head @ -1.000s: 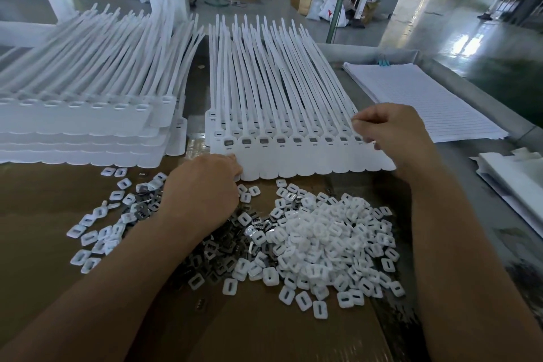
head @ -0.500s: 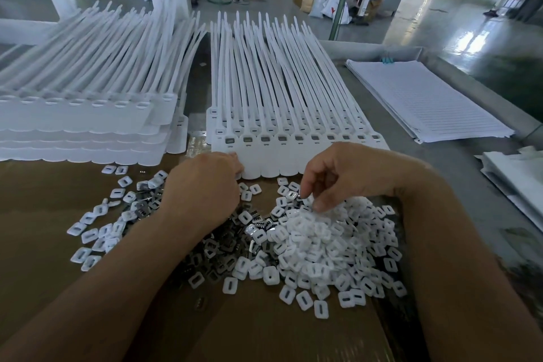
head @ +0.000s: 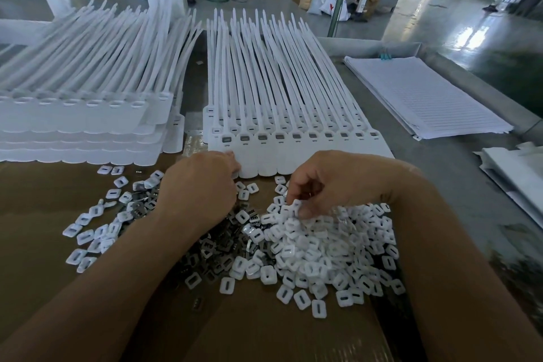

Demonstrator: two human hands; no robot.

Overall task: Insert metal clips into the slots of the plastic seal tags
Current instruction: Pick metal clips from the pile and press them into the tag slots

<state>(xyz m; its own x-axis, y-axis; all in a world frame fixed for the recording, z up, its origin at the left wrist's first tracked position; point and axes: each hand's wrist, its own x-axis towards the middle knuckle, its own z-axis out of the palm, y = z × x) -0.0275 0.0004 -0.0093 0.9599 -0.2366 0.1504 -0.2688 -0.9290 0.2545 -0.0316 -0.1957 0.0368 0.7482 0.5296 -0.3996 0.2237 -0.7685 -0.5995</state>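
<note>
Grey bench: brown cardboard covers the lower left, tag stacks across the top, lined paper upper right, white sheets at right edge.

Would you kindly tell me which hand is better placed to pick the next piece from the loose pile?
Right, probably: the right hand pinches down among the white pieces, while the left hand rests at the near edge of the tag row.

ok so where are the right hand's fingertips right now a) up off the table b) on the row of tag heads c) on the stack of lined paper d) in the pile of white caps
d: the right hand curls its fingers down into the pile of white caps, apparently pinching a cap, short of the tag heads.
</note>
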